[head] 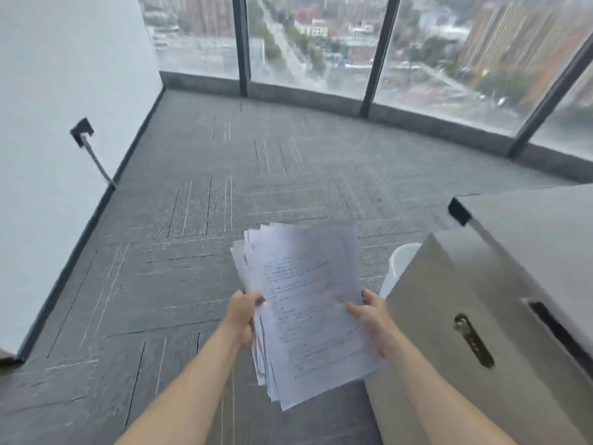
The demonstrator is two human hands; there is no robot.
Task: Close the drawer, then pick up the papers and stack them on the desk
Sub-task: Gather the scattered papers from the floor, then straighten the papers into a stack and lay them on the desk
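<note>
1. Papers (305,313): a loose, fanned sheaf of printed sheets, edges uneven, held in the air above the carpet (192,220), just left of the cabinet (449,364).
2. Left hand (242,314): closed on the sheaf's left edge.
3. Right hand (373,319): closed on the right edge, thumb on top.
4. Drawer: the cabinet front with its lock (473,340) appears flush; judged closed.
5. Desk (529,226): its grey top lies to the right, no sheets on it.
6. Progress: pick-up done; squaring the sheaf and stacking it on the desk remain.
7. Surroundings: white bin (398,264) behind the cabinet; windows (321,43) beyond.
</note>
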